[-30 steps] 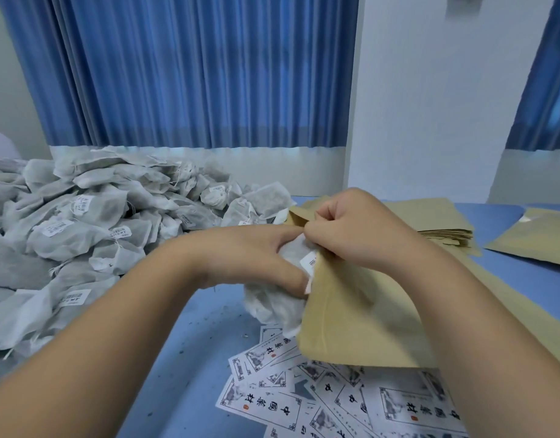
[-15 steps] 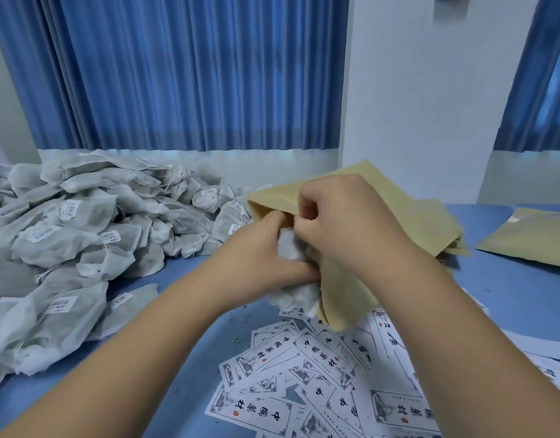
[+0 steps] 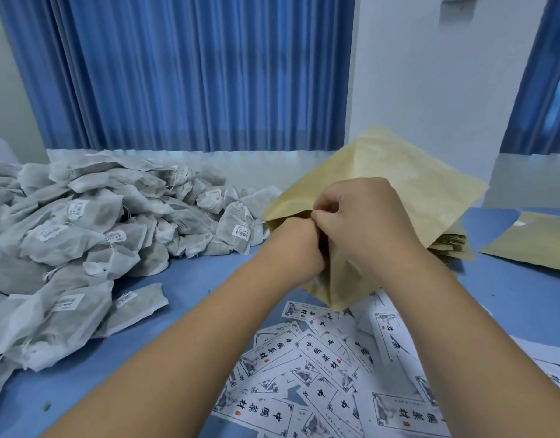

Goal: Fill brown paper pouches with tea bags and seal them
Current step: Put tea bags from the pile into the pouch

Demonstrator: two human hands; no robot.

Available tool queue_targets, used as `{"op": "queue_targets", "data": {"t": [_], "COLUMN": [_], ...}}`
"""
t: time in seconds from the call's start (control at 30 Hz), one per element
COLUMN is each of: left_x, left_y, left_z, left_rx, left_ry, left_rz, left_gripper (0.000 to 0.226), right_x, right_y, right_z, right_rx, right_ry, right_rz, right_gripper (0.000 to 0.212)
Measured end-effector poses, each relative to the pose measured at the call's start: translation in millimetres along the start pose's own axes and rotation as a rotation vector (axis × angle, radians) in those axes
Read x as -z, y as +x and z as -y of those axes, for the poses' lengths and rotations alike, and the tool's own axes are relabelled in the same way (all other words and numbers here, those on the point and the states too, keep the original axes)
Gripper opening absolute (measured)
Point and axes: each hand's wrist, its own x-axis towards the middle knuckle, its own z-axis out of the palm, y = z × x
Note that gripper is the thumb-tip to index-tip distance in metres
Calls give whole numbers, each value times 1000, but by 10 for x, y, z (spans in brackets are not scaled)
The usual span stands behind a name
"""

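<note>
Pouch [image 3: 414,184] had swallowed the bags seen outside a moment earlier; left hand [image 3: 299,245] sat inside, fingers hidden; right hand [image 3: 361,222] pinched the rim. Sealing seemed next.

Printed paper labels [image 3: 320,352] lie scattered on the blue table [image 3: 509,295] before blue curtains [image 3: 193,74].

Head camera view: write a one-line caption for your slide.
The left hand reaches into a brown paper pouch whose mouth the right hand pinches open, beside a heap of tea bags.
</note>
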Motion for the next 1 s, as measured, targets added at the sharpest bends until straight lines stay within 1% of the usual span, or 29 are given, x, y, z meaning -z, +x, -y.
{"op": "queue_targets", "data": {"t": [0.03, 0.07, 0.1, 0.17, 0.2, 0.23, 0.27, 0.3, 0.33, 0.37, 0.47, 0.5, 0.53, 0.6, 0.67, 0.7, 0.8, 0.87, 0.93, 1.0], "left_x": [-17, -38, -64, -104, -128, -166, -216, -271, -328, -382, -423, -406, -384, -325, -263, -242, -238, -258, -264, -234], "left_y": [-6, -25, -54, -140, -198, -252, -295, -328, -355, -370, -299, -266, -233, -172, -128, -115, -130, -154, -182, -203], "left_z": [17, 42, 76, 150, 191, 234, 278, 314, 328, 320, 276, 270, 270, 280, 297, 307, 342, 365, 365, 340], "left_rx": [-14, -40, -84, -213, -294, -363, -410, -439, -452, -450, -514, -555, -587, -615, -597, -577, -520, -492, -478, -498], "left_ry": [-87, -170, -236, -278, -238, -128, 41, 215, 349, 432, 517, 527, 533, 547, 610, 639, 634, 632, 652, 643], "left_rz": [-19, -51, -83, -110, -110, -114, -130, -164, -210, -273, -568, -631, -661, -665, -639, -624, -594, -589, -615, -670], "left_gripper": [10, 14, 24, 58, 75, 88, 96, 100, 97, 87, 37, 29, 26, 23, 15, 12, 12, 10, 10, 20], "right_x": [-22, -40, -54, -86, -104, -122, -144, -165, -186, -206, -225, -221, -217, -207, -180, -151, -44, -23, -42, -59], "right_y": [3, 7, 10, 15, 13, 9, 4, -4, -12, -20, -27, -24, -21, -12, -1, 7, 35, 28, 20, 25], "right_z": [-35, -80, -131, -236, -282, -315, -337, -347, -346, -331, -270, -255, -240, -211, -173, -158, -152, -158, -182, -201], "right_rx": [-15, -34, -56, -98, -114, -127, -136, -138, -129, -112, -54, -42, -36, -48, -83, -106, -178, -228, -255, -257], "right_ry": [-17, -37, -50, -55, -57, -62, -69, -75, -78, -77, -34, -18, -4, 41, 66, 34, -189, -250, -233, -196], "right_rz": [-33, -66, -90, -102, -92, -78, -62, -43, -23, -4, 11, 7, 6, 22, 68, 108, 282, 362, 347, 280], "right_gripper": [14, 13, 12, 10, 10, 9, 9, 9, 9, 9, 10, 10, 10, 9, 8, 9, 16, 15, 12, 15]}}
